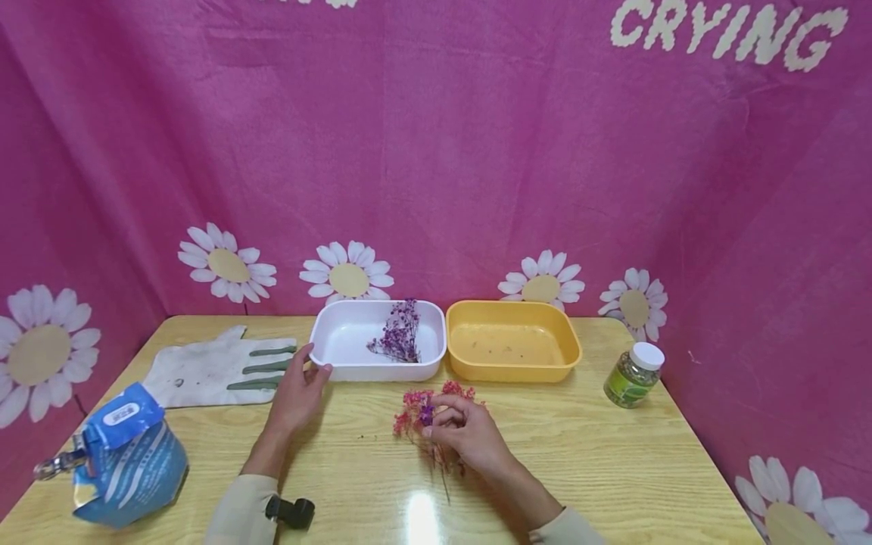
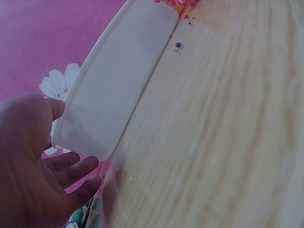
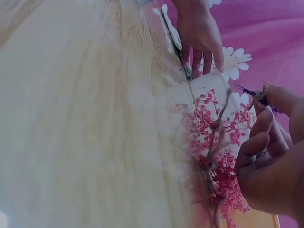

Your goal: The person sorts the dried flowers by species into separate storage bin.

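Note:
Thumb and forefinger of my left hand point(image 1: 297, 396) hold the front left corner of a white plastic bin point(image 1: 381, 372); its other fingers stay loose beside the wall. A bunch of purple dried flowers point(image 1: 400, 329) leans inside that bin. My right hand point(image 1: 474, 437) pinches a small purple flower sprig point(image 1: 426, 412) between thumb and forefinger, its stem showing in the right wrist view. Beneath and beside this hand is a bunch of pink dried flowers point(image 1: 409, 421), partly hidden by the fingers, in front of the bins.
A yellow bin point(image 1: 514, 372) with small bits inside adjoins the white one. Left are a pale work glove point(image 1: 197, 375) with green finger stripes and a clipped blue bag point(image 1: 132, 465). A white-lidded jar point(image 1: 633, 376) stands right. Purple crumbs point(image 2: 178, 46) lie by the white bin.

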`<move>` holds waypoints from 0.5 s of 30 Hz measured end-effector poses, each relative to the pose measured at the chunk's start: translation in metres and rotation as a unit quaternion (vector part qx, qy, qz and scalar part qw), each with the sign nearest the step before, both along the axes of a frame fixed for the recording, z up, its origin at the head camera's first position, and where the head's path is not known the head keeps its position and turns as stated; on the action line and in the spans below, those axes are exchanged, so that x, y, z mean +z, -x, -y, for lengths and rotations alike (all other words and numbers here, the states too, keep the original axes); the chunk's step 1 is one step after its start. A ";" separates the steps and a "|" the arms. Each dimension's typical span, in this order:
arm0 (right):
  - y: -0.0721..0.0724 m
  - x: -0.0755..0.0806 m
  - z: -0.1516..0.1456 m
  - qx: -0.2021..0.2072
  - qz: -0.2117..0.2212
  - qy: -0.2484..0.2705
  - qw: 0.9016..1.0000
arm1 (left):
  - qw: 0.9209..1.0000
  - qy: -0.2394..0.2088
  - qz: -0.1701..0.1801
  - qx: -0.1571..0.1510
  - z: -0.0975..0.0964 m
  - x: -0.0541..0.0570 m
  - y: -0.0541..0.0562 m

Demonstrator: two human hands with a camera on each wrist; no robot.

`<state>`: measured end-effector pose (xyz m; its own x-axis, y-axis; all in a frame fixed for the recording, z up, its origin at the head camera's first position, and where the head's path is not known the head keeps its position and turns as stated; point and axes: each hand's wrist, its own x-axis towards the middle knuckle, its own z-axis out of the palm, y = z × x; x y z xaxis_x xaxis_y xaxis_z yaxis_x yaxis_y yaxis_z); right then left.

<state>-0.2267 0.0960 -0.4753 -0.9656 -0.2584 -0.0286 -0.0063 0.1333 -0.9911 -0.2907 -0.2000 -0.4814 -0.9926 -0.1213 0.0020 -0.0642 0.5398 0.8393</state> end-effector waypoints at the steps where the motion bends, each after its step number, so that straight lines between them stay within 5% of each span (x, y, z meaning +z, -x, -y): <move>1: 0.000 0.000 0.000 0.002 0.000 -0.002 1.000 | 1.000 0.000 0.000 -0.001 0.000 0.000 0.000; 15: 0.002 0.004 -0.002 -0.014 -0.009 -0.033 0.999 | 1.000 -0.003 -0.006 -0.003 0.001 0.000 0.000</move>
